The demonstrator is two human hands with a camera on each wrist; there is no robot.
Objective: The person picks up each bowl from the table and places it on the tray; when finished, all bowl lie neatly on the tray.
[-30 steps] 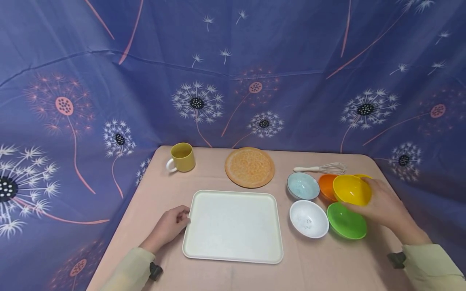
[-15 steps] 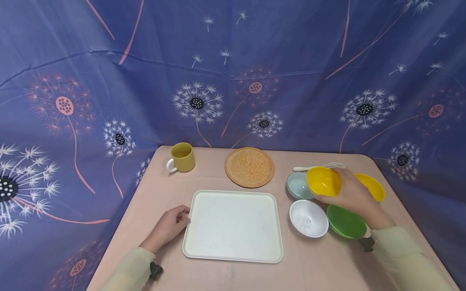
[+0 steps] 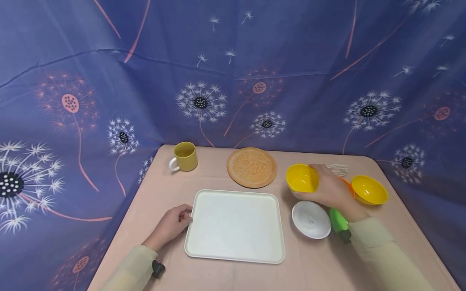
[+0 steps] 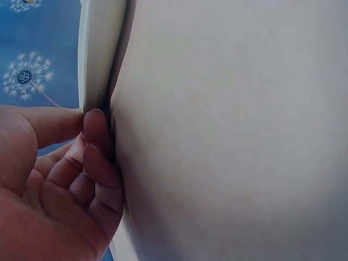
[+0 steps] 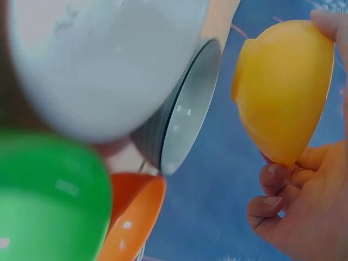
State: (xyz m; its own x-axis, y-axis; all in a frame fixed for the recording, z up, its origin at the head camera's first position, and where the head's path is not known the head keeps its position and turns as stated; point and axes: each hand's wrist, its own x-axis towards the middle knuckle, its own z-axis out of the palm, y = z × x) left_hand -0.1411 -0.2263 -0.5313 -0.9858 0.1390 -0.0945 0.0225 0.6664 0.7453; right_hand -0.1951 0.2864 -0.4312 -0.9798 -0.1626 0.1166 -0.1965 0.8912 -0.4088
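My right hand grips a yellow bowl by its rim, thumb and fingers on opposite sides. In the right wrist view this yellow bowl is off the table and apart from the light blue bowl. The head view has it in front of the light blue bowl, hiding most of it. At the left edge of a white rectangular tray, my left hand pinches the rim. The left wrist view puts its curled fingers against the tray's rim.
Near my right forearm are a white bowl, a partly hidden green bowl, an orange bowl and another yellow bowl. Behind them lies a whisk. A mug and a round pizza-like disc sit at the back.
My right hand has carried the yellow bowl leftward from above the other yellow bowl, past the orange bowl, to the light blue bowl. My left hand has stayed at the tray.
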